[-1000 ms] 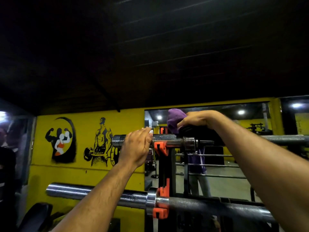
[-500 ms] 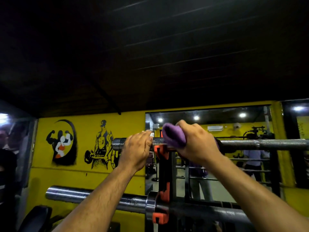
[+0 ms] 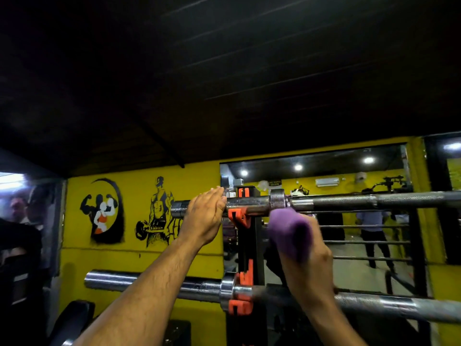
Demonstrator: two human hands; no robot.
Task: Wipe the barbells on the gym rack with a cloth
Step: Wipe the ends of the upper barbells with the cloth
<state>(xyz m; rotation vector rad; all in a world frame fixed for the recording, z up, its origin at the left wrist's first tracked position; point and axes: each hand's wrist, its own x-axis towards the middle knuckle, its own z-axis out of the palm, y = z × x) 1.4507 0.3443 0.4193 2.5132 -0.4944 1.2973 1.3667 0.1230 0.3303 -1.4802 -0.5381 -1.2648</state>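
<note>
Two hands are seen raised toward a rack. The fingers of the left hand (image 3: 203,216) are laid together and curled over the sleeve of the upper barbell (image 3: 324,201), though the fingertips are hidden behind the steel, so how far they wrap cannot be told. The fingers of the right hand (image 3: 309,258) are clamped on a purple cloth (image 3: 289,232), which is bunched and blurred; it is held just below the upper barbell, and whether it touches the bar cannot be judged. Part of the lower barbell (image 3: 149,283) is covered by both forearms. Both bars are carried on orange hooks (image 3: 238,217) of a black rack upright (image 3: 250,245), and their right ends are cut off by the frame edge. Farther back, a yellow wall (image 3: 74,258) with painted figures is seen, and dim, unclear people are reflected in a mirror (image 3: 349,233).
</note>
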